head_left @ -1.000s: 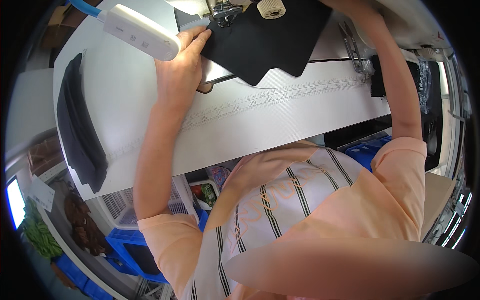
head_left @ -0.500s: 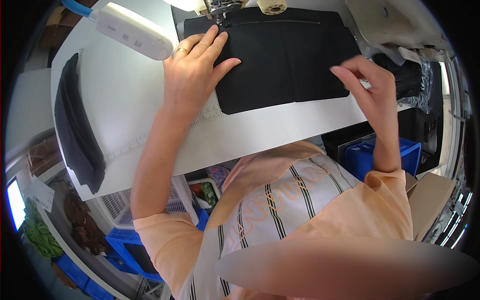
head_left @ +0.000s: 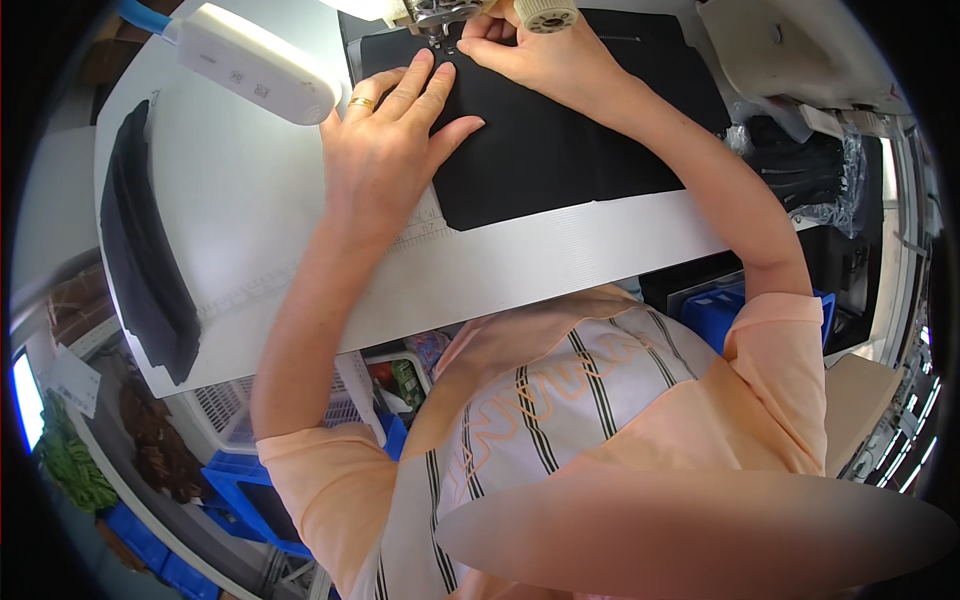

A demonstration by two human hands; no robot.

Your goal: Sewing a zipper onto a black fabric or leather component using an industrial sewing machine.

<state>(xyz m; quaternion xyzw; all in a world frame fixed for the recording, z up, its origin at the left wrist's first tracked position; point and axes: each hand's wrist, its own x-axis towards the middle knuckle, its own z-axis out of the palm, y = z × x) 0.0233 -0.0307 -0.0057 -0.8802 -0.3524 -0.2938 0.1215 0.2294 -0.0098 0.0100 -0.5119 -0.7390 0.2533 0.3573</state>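
A black fabric panel (head_left: 590, 140) with a zipper (head_left: 622, 39) along its far side lies flat under the head of a sewing machine (head_left: 445, 12). My left hand (head_left: 385, 135) rests on the panel's left part, fingers spread, with the fingertips just short of the presser foot (head_left: 436, 42). Right beside the foot, my right hand (head_left: 535, 55) is closed, its thumb and fingertips drawn together low over the fabric near the zipper's end. Whatever sits between those fingertips is too small to make out, and the machine head hides part of the fingers.
Folded black fabric pieces (head_left: 150, 250) lie along the left of the white table (head_left: 260, 200). A white lamp-like device (head_left: 255, 65) juts in beside my left hand. On the right are black items in clear plastic (head_left: 810, 165). Below stand a white basket (head_left: 235, 410) and blue crates (head_left: 245, 490).
My right hand has moved left and away from me, from above the panel's right edge to beside the presser foot. My left hand and the panel have stayed almost still.
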